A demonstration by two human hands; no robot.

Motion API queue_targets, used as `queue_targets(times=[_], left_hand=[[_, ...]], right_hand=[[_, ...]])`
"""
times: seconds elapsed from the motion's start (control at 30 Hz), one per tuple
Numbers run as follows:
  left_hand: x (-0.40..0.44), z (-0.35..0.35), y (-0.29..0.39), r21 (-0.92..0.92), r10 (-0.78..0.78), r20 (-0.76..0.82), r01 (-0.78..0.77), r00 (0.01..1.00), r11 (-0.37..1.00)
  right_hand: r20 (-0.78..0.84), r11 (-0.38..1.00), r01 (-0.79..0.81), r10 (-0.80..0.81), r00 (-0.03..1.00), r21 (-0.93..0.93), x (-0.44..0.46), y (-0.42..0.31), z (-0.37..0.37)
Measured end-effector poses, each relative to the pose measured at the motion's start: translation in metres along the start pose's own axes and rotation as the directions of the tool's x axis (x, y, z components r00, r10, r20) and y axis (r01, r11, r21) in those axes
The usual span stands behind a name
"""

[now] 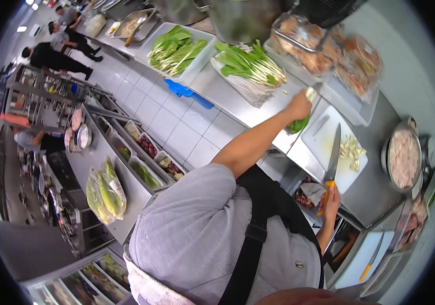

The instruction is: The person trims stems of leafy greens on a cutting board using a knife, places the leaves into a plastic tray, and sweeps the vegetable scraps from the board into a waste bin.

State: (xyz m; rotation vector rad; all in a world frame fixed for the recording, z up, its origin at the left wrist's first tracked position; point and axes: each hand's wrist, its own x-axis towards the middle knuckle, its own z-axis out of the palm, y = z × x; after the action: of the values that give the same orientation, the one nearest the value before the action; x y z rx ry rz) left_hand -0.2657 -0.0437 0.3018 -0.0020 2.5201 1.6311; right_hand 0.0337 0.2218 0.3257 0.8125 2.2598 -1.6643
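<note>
My left hand point(298, 108) is closed around a small bunch of leafy greens point(298, 124), its white stem ends poking out above the fist and green leaves hanging below. In my right hand point(331, 201) is a kitchen knife point(334, 156), gripped by its yellow handle, with the long blade lying over a white cutting board point(319, 136). Pale cut stem pieces point(352, 152) lie on the board beside the blade. Near my left hand, more leafy greens with thin white stems point(255, 63) rest on a grey cloth-like sheet point(248, 86) on the steel counter.
A clear plastic tub point(189, 71) of leafy greens stands further along. Bagged brownish food point(360, 61) sits behind the board. A metal bowl point(403, 157) holds pale pink meat. Another knife point(370, 264) lies on a second board point(352, 274). Several people point(57, 58) stand across the kitchen.
</note>
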Motion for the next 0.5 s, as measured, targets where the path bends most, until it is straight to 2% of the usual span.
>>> queue_targets(times=[0.07, 0.1, 0.13, 0.17, 0.2, 0.23, 0.27, 0.3, 0.33, 0.37, 0.4, 0.43, 0.47, 0.5], left_hand=[[0.011, -0.068, 0.0, -0.332, -0.003, -0.173, -0.056, 0.985, 0.942], [0.011, -0.116, 0.007, -0.634, -0.098, -0.147, -0.018, 0.984, 0.773], [0.006, -0.166, 0.012, -0.713, -0.195, -0.284, -0.071, 0.939, 0.697], [0.016, -0.211, -0.003, -0.844, -0.165, -0.379, -0.267, 0.911, 0.465], [0.015, -0.264, -0.014, -0.906, -0.139, -0.379, -0.335, 0.915, 0.259], [0.032, -0.31, -0.044, -0.914, -0.199, -0.406, -0.399, 0.892, 0.076], [0.025, -0.346, -0.032, -0.859, -0.382, -0.471, -0.512, 0.795, -0.005], [0.038, -0.389, -0.064, -0.849, -0.374, -0.451, -0.518, 0.81, -0.1], [0.051, -0.422, -0.102, -0.82, -0.268, -0.549, -0.572, 0.792, -0.011], [0.05, -0.435, -0.108, -0.812, -0.294, -0.581, -0.563, 0.759, 0.151], [0.042, -0.439, -0.108, -0.857, -0.415, -0.514, -0.43, 0.751, 0.284], [0.036, -0.437, -0.099, -0.886, -0.475, -0.455, -0.329, 0.753, 0.326], [0.033, -0.421, -0.082, -0.853, -0.455, -0.511, -0.362, 0.73, 0.377], [0.047, -0.401, -0.095, -0.688, -0.348, -0.638, -0.305, 0.687, 0.658]], right_hand=[[0.002, 1.0, -0.027, 0.027, 1.0, 0.016, 0.0, 0.0, 0.003], [0.008, 0.999, -0.035, 0.035, 0.999, 0.013, 0.002, 0.003, 0.001], [0.011, 0.999, -0.047, 0.047, 0.999, 0.012, 0.003, 0.006, -0.001], [0.004, 0.999, -0.041, 0.041, 0.999, 0.018, 0.005, 0.011, -0.001], [-0.006, 0.999, -0.043, 0.043, 0.999, 0.01, 0.002, 0.006, 0.002], [-0.018, 0.999, -0.044, 0.044, 0.999, 0.003, -0.003, -0.003, 0.005], [-0.031, 0.999, -0.046, 0.046, 0.998, -0.002, -0.006, -0.009, 0.008], [-0.025, 1.0, -0.03, 0.03, 0.999, 0.0, -0.006, -0.012, 0.011], [-0.024, 1.0, -0.02, 0.02, 1.0, -0.001, -0.006, -0.015, 0.013], [-0.028, 1.0, -0.015, 0.014, 1.0, -0.004, -0.01, -0.016, 0.012], [-0.014, 1.0, -0.015, 0.015, 1.0, -0.012, -0.013, -0.014, 0.008], [-0.01, 1.0, -0.013, 0.013, 1.0, -0.012, -0.01, -0.011, 0.005], [-0.003, 1.0, -0.01, 0.01, 1.0, -0.009, -0.005, -0.008, 0.005], [0.009, 0.999, -0.005, 0.005, 1.0, -0.04, -0.004, -0.006, 0.003]])
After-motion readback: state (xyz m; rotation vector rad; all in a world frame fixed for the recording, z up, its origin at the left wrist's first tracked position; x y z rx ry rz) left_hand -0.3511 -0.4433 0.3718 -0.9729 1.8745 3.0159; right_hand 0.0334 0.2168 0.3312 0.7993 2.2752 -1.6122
